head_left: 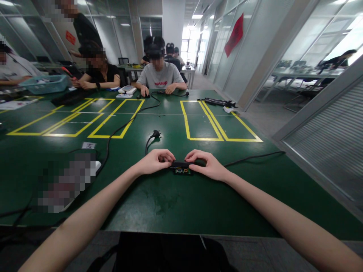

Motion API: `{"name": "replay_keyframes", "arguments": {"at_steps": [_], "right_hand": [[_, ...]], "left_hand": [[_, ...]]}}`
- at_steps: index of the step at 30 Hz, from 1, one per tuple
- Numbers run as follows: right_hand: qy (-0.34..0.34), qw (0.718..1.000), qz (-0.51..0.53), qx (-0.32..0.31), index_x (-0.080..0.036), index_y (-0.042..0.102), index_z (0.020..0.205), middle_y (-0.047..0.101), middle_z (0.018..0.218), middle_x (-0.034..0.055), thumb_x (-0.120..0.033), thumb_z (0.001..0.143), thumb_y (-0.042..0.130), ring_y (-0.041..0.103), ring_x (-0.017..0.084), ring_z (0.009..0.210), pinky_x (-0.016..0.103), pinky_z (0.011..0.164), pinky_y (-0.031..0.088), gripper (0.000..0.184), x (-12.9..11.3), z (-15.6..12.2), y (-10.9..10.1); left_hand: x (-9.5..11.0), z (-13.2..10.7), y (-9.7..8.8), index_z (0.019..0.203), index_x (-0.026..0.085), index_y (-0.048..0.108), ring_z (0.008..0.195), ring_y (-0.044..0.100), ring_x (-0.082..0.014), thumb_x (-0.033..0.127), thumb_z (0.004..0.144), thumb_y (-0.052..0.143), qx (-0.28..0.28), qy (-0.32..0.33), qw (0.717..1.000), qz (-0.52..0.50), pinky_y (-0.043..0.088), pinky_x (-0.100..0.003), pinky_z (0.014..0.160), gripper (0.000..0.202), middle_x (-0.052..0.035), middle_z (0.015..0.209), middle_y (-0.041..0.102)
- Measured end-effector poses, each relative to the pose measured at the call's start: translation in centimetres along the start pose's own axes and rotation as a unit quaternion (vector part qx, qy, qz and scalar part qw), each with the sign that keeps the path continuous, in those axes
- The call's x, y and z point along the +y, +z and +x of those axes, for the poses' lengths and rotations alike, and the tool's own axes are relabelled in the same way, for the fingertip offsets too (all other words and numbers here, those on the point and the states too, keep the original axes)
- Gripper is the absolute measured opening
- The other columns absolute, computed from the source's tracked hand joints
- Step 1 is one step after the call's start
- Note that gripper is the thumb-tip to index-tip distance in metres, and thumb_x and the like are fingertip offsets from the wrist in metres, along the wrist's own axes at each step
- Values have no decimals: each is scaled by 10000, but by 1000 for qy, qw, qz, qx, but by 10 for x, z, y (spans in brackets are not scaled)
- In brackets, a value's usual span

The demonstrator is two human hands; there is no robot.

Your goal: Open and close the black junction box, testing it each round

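My left hand (157,161) pinches the left end of a small black bar-shaped housing (181,164) between thumb and fingers. At its right end my right hand (208,164) grips it the same way. Just below the housing, on its near side, shows a small green circuit board (182,171) with a round gold-coloured part; whether the two are joined I cannot tell. A black power plug (155,134) lies beyond my left hand, its cord running back toward that hand. Another black cord (255,156) stretches across the table from beside my right hand.
The green table (159,204) carries yellow tape rectangles (204,139). A long black cable (113,134) crosses its left half, near a blurred-out flat object (68,185). A black folded tool-like item (217,102) lies far right. Across sits a person in grey (160,75); a blue basket (45,85) stands far left.
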State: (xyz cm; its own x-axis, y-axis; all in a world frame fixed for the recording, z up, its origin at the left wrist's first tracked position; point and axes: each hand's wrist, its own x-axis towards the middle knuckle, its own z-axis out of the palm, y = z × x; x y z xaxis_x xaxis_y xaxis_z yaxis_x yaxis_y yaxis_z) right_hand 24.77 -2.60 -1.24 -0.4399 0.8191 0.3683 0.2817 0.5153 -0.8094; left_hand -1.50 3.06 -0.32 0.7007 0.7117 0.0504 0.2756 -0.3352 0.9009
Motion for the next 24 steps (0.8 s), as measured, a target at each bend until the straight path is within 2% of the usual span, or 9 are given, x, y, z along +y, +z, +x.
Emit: {"name": "replay_keyframes", "arguments": {"at_steps": [4,6,11,13,18,22,24], "right_hand": [[-64,996,-62,-25,-200,672,810,678,1049,75,-241,875,732,682,197,962,379,900,553,97,-3,-1,1],[-77,993,-80,-32,-203,654,812,665,1056,73,-222,877,722,676,193,957,370,886,555,96,-4,-1,2],[-93,987,-119,-56,-205,613,848,637,1095,84,-192,860,721,665,203,990,360,874,550,109,-5,-2,1],[-95,983,-143,-68,-210,604,889,630,1128,90,-182,826,747,660,215,1013,359,867,550,159,-5,-3,2],[-98,973,-196,-68,-210,593,1054,644,1186,110,-183,814,750,669,231,1033,351,846,564,288,-2,-3,4],[-147,946,-282,-61,-198,613,1133,697,1124,122,-248,911,672,692,245,987,360,818,573,235,1,-2,6],[-179,929,-319,-51,-181,628,1157,721,1092,134,-290,965,619,704,253,965,367,807,578,221,2,-2,7]], "left_hand": [[3,-3,0,920,139,719,608,543,-99,226,802,657,0,3,998,55,415,-210,597,160,14,715,653],[4,-5,1,940,144,714,593,510,-94,258,790,684,-4,6,997,78,396,-211,584,191,27,709,624],[8,-9,7,999,178,667,705,583,-143,396,689,859,-7,48,985,168,428,-240,638,425,15,812,642],[8,-9,10,976,193,641,727,598,-156,379,685,869,2,63,975,212,425,-249,651,414,15,830,649],[7,-8,13,983,202,621,677,593,-154,404,836,754,4,85,961,264,395,-250,629,283,19,788,640],[9,-8,11,1000,198,630,676,615,-170,448,932,654,8,107,947,303,410,-265,642,260,-3,793,669],[9,-8,12,1064,192,648,745,654,-196,453,935,655,10,134,935,330,441,-282,683,291,-32,862,707]]}}
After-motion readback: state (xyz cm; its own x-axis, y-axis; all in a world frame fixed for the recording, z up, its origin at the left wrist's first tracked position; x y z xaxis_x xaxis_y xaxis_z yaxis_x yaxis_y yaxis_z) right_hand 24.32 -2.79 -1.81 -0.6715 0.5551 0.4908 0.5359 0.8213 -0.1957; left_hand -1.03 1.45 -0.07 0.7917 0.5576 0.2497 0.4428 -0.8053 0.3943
